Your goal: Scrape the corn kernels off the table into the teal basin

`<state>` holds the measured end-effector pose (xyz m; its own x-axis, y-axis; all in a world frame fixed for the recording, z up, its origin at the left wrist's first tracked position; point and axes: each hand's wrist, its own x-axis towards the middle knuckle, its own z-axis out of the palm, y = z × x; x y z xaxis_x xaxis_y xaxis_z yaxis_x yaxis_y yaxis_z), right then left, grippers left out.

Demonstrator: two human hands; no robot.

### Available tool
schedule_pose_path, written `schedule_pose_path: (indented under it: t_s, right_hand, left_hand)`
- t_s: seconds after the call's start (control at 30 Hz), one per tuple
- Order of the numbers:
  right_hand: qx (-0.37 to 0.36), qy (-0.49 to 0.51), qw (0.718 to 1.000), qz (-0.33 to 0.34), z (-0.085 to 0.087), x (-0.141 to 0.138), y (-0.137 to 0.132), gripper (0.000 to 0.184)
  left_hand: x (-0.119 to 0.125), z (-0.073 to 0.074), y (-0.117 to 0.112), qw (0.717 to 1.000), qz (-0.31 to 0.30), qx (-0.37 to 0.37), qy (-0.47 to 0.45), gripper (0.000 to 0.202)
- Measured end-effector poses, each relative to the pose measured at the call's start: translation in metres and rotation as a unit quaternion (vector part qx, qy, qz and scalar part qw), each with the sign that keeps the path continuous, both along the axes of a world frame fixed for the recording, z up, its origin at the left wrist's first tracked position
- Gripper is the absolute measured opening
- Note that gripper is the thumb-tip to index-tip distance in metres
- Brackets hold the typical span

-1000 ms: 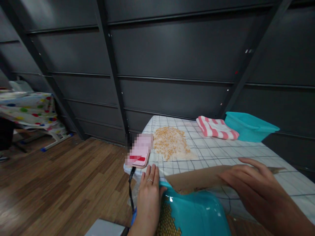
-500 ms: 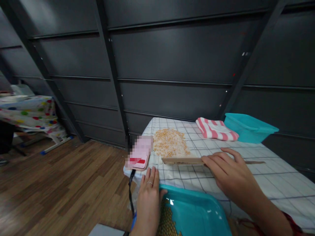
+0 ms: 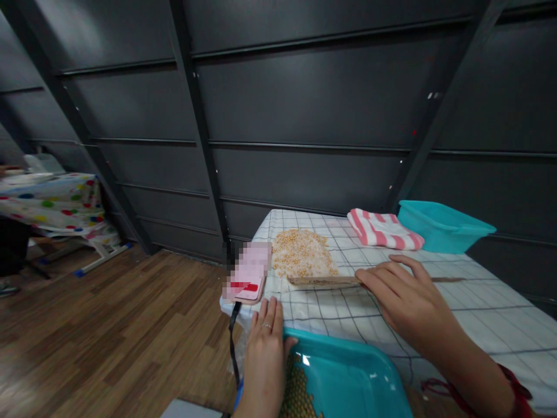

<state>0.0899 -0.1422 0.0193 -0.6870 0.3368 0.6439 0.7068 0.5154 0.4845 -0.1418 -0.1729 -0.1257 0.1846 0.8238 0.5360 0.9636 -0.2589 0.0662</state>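
A flat wooden strip [image 3: 322,280] is gripped by my right hand [image 3: 404,296], with fingers and thumb closed round its middle. Its left part meets the near edge of a pile of yellow soybeans mixed with white grains [image 3: 302,252] on the checked cloth. My left hand [image 3: 265,354], wearing a ring, grips the left corner of a teal tray [image 3: 357,377] at the table's front edge. Its thumb lies over the rim while the fingers extend forward along the outside. Greenish-yellow beans [image 3: 298,389] lie in the tray's left side, partly covered by that hand.
A phone [image 3: 250,273], partly blurred out, lies left of the pile near the table corner. Behind are a folded pink-striped towel [image 3: 385,228] and a second teal bin [image 3: 441,226]. A dark panelled wall [image 3: 304,98] borders the table. A dotted-cloth table [image 3: 56,200] stands far left.
My right hand has shifted the wooden strip slightly away from me, against the pile's near edge. My left hand keeps its place on the tray.
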Motion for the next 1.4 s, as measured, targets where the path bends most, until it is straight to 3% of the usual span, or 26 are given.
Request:
schedule_pose_path:
  t_s: [0.87, 1.13, 1.4]
  right_hand:
    - [-0.019, 0.002, 1.0, 0.015, 0.004, -0.006, -0.014, 0.032]
    - [-0.012, -0.007, 1.0, 0.006, 0.003, -0.006, -0.011, 0.031]
    - [-0.027, 0.007, 1.0, 0.012, 0.005, -0.011, -0.018, 0.033]
  left_hand:
    - [0.004, 0.01, 0.0, 0.999, 0.009, 0.024, 0.031, 0.045]
    - [0.0, 0.001, 0.001, 1.0, -0.003, 0.008, 0.012, 0.049]
    - [0.0, 0.002, 0.002, 1.0, -0.01, 0.021, -0.007, 0.047]
